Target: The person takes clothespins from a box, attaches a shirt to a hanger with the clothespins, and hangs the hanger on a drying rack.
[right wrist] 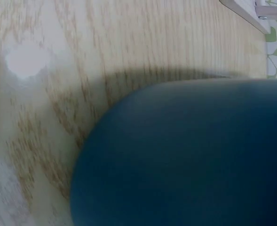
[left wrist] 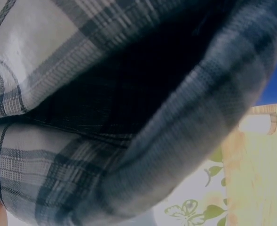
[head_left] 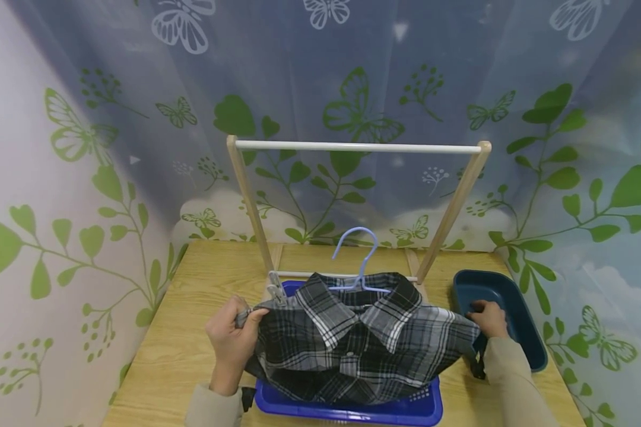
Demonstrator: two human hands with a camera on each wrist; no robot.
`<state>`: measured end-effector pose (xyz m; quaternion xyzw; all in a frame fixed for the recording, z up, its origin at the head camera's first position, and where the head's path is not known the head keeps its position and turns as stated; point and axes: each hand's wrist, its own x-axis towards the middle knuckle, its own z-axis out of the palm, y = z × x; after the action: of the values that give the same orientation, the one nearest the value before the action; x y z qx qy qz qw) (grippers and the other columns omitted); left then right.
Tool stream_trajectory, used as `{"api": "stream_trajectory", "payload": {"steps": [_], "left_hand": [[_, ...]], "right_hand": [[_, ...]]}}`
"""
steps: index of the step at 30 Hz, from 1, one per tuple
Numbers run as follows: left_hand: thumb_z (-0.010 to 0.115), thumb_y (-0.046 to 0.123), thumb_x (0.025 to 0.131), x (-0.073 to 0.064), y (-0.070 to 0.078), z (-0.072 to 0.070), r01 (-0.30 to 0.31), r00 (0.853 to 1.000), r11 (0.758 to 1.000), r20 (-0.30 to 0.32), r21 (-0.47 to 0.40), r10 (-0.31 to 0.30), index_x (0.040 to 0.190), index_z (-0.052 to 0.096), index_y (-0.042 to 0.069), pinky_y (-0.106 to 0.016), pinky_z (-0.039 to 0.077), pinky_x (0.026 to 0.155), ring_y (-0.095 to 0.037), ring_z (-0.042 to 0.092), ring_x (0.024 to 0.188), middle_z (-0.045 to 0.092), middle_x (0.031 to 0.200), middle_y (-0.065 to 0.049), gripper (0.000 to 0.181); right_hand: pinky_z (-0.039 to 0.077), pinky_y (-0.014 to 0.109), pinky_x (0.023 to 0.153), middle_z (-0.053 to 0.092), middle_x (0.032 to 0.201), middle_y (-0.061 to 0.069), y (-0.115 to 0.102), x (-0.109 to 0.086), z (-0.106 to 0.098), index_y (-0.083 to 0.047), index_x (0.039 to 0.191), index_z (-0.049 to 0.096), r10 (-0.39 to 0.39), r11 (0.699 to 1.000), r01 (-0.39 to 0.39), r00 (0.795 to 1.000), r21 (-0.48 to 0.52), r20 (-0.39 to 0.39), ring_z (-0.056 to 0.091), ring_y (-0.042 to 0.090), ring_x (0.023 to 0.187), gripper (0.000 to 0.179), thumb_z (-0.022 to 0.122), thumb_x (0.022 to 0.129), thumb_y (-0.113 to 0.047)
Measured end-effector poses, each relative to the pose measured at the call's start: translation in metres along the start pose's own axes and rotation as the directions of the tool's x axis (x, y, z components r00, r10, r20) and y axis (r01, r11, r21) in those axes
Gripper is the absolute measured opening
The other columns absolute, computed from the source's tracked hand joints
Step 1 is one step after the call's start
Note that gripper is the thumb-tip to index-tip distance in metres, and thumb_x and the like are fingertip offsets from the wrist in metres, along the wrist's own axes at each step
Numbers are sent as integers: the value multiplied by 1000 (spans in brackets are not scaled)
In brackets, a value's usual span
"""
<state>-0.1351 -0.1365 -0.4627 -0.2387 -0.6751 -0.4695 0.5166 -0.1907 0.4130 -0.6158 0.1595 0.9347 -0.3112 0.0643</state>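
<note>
A black, grey and white plaid shirt with a collar and buttoned front hangs on a light-blue hanger, whose hook stands up above the collar. My left hand pinches the shirt's shoulder at its left end, thumb on top. Beside that hand, a clear clip sits on the shoulder's edge. The left wrist view is filled by folds of the plaid cloth. My right hand reaches down into a dark teal tray, its fingertips hidden; I cannot tell whether they hold anything.
Beneath the shirt lies a blue plastic basket on the wooden table. Behind it stands a wooden rack with a white rail. Patterned curtains close in the back and sides. The tray's rounded end fills the lower right wrist view.
</note>
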Motion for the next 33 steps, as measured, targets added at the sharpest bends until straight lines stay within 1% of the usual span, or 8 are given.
{"api": "stream_trajectory", "payload": {"steps": [4,8,12,14,20,25,28,33], "left_hand": [[68,38,93,-1,0,0,4,1000,1000,0,-1,-4,58,31,5,-18,23,46,1,23,54,29,56,3,60],[68,38,93,-2,-1,-1,-3,1000,1000,-5,7,3,58,31,5,-19,23,46,1,23,54,28,56,3,60],[68,38,93,-3,-2,-1,-3,1000,1000,-8,13,3,58,31,5,-19,23,46,1,22,54,27,56,3,61],[68,38,93,-4,-2,-1,1,1000,1000,-7,12,-1,58,31,5,-19,23,46,1,23,54,27,56,3,61],[68,38,92,-4,-2,-1,5,1000,1000,-1,16,-5,58,31,5,-18,23,46,1,23,54,28,56,3,60],[68,39,93,-3,-1,-1,5,1000,1000,1,23,-5,58,32,6,-18,24,46,2,23,55,29,55,3,60],[68,39,93,-3,-1,0,3,1000,1000,-1,23,-2,58,32,5,-18,23,46,2,23,55,29,56,3,60],[68,39,93,-2,0,0,-4,1000,1000,-4,12,4,58,32,5,-19,22,46,2,23,55,29,56,2,60]], "right_hand": [[40,62,94,55,121,38,-2,-2,-3,19,121,55,-49,999,49,999,5,14,48,55,114,44,63,90,-11],[43,60,92,56,116,39,-3,-5,-7,21,118,55,-105,995,104,993,6,48,52,54,109,42,65,86,-6],[45,59,89,58,113,39,-1,-7,-8,20,116,56,-130,992,130,990,-3,62,54,53,106,43,66,82,-4],[45,59,87,59,110,37,1,-7,-7,18,115,57,-124,992,125,990,0,64,55,51,103,41,66,82,-4],[47,56,82,63,99,30,5,-6,-1,15,107,62,-115,993,115,992,12,48,59,44,94,33,68,82,-6],[47,56,83,63,101,31,4,-7,2,15,108,61,-111,994,110,993,19,37,59,45,95,33,66,82,-4],[47,57,83,63,103,32,5,-8,3,15,110,61,-135,991,135,990,12,26,58,47,97,33,65,83,-3],[47,57,83,65,100,30,6,-10,6,12,105,64,-178,984,178,984,-1,-7,60,46,94,29,67,83,-7]]}}
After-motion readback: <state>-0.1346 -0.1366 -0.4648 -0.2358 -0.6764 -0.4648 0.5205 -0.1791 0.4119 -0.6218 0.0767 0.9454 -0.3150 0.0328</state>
